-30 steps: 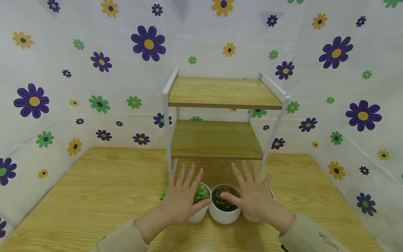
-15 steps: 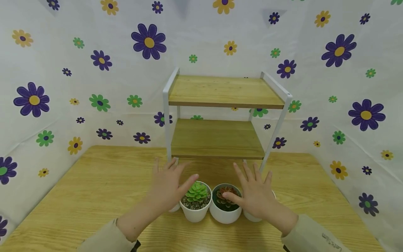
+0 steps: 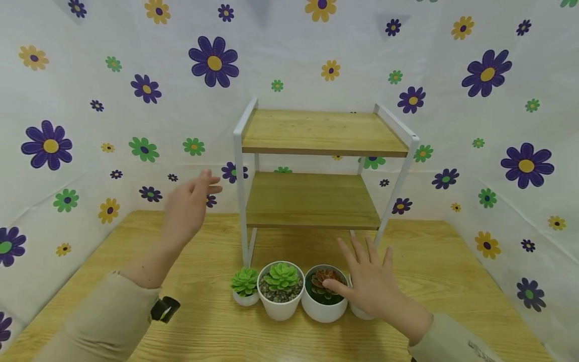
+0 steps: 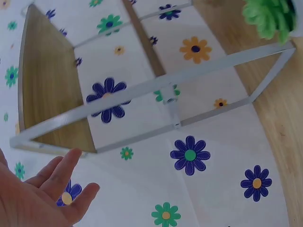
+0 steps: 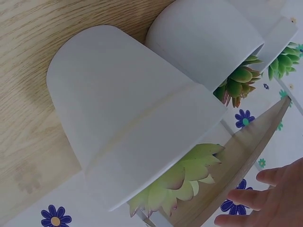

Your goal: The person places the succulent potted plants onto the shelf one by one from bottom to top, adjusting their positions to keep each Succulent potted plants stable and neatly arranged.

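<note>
My left hand [image 3: 186, 210] is raised to the left of the shelf's post, its fingers loosely bent and holding nothing. The left wrist view has those fingers [image 4: 59, 177] beside the shelf's side frame. Over the right end of a row of potted succulents, my right hand [image 3: 373, 286] spreads its fingers, holding nothing. In the row stand a small green succulent [image 3: 244, 281], a larger green succulent [image 3: 281, 277] in a white pot [image 3: 280, 309], and a reddish succulent [image 3: 323, 281]. My right hand mostly hides the last white pot [image 3: 360, 310]; its pale green succulent [image 5: 177, 184] shows in the right wrist view.
Behind the pots stands a shelf with a wooden top board [image 3: 323, 131], a lower board [image 3: 312, 200] and a white metal frame [image 3: 239, 191]. It rests on a wooden table [image 3: 181, 271]. A flower-printed cloth [image 3: 289, 45] hangs around the back and sides.
My left hand has lifted away from above the left pots, moving left and up, which uncovers the small green succulent. My right hand stays nearly where it was.
</note>
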`<state>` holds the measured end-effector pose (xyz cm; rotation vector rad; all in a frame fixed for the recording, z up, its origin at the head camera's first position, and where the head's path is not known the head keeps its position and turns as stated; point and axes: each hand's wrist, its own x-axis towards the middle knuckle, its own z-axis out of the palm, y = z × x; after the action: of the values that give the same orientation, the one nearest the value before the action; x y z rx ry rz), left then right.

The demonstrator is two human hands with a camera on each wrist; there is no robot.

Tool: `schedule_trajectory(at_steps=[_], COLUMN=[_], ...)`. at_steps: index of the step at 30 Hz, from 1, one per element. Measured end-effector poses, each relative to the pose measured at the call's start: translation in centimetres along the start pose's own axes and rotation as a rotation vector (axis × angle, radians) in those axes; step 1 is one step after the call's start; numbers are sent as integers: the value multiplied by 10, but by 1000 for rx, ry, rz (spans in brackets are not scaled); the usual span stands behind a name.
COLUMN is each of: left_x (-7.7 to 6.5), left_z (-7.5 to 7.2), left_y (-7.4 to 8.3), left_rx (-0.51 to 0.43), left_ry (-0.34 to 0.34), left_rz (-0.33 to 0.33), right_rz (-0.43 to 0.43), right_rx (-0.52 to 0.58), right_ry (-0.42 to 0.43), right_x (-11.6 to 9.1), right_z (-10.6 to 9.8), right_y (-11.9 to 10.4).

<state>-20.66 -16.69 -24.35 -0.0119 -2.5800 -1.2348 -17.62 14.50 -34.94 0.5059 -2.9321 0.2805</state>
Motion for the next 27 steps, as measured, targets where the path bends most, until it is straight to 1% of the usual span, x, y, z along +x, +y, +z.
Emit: schedule_trajectory(at_steps=[2,4,7,9,13,16,18,20,23,27], left_x=[9,17,29,35,49,58,65,71,78,83], left_z=[-7,-12,-13,-12,-8,-5,-4,-2,0,1], left_y=[3,9,19,28,45,53,56,59,60,59], left_rx=[-55,-97,-140,-160,-129,-95,-110,-146,-217,-292], left_ry=[-17,-38,-60,-55,-17,4,11,8,-13,-51], left_rz=[-39,-61,-79,-88,-111,-143,-173,-194,-222,-259], right_rz=[-2,0,1,0,-2,-3,-5,-7,-9,-16], right_rx=[0,1,-2,-6,-6,1,4,5,2,-7], right_ry=[5,2,-9,-12,-8,-8,-7,-6,2,23], right_x=[-1,-1,-2,-3,-4,-5,-5,-5,-5,-5], right_z=[0,0,0,0,-1,-2,-2,-3,-3,-1], right_y=[0,-1,-1,-1,-2,-3,-4,-5,-6,-6])
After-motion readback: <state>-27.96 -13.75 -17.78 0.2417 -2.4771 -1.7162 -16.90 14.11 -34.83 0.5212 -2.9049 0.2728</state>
